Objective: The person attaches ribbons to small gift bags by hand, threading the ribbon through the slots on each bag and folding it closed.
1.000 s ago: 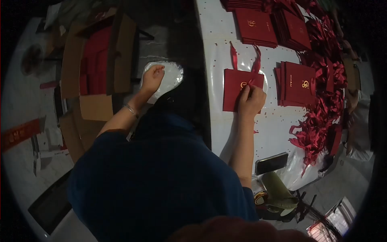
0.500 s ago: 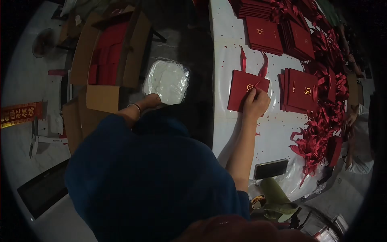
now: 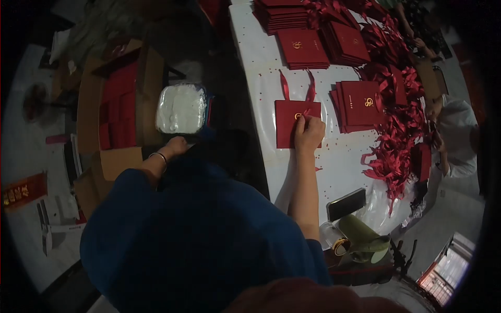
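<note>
A red paper gift bag [image 3: 285, 125] with gold lettering lies flat on the table, its two ribbon handles [image 3: 285, 86] stretched away from me. My right hand [image 3: 311, 134] rests over the bag's lower right part. Its thumb and fingertips are pinched together on a red ribbon end at the bag's front and cover part of the gold print. Down to the left, my left hand [image 3: 176, 146] is curled closed just below a plastic-wrapped white pad [image 3: 181, 109]. Whatever its fingers hold is hidden.
Stacked red bags [image 3: 360, 107] and a heap of red ribbons [image 3: 391, 161] lie right of the bag. A phone [image 3: 346, 204] leans near a green object [image 3: 362, 235]. An open carton [image 3: 86, 112] of red items stands left. Another person [image 3: 454, 130] sits across the table.
The view has shifted, so the table and bags appear further left. My left hand has drawn slightly away from the wrapped pad's corner. My right hand stays on the bag.
</note>
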`<move>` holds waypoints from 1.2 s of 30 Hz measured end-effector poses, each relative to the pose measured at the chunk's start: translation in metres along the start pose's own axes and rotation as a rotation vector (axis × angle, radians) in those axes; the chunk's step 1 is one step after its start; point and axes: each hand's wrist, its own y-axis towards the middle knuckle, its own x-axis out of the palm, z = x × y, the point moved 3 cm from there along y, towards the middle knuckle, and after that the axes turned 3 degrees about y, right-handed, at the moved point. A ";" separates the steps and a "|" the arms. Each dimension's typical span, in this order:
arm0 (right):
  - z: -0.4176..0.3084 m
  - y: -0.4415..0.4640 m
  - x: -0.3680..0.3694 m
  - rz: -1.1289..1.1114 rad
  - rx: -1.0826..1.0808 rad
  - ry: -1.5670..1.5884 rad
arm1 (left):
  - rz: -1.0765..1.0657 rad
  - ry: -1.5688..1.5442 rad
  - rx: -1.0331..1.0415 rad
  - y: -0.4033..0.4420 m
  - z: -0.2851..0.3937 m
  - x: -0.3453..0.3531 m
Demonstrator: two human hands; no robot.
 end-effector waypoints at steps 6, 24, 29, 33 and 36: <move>0.000 -0.002 -0.003 0.010 0.072 0.037 | 0.363 -0.274 0.418 -0.022 0.154 -0.125; -0.062 0.035 -0.016 0.251 0.708 0.134 | -1.176 -0.389 0.706 0.019 0.402 -0.124; -0.072 0.034 -0.013 0.276 0.564 0.197 | -1.245 -0.417 0.839 0.018 0.409 -0.118; -0.066 0.029 -0.014 0.282 0.453 -0.024 | -1.229 -0.427 0.666 0.024 0.402 -0.120; -0.047 0.025 -0.022 0.325 0.441 0.013 | -1.236 -0.408 0.716 0.037 0.388 -0.120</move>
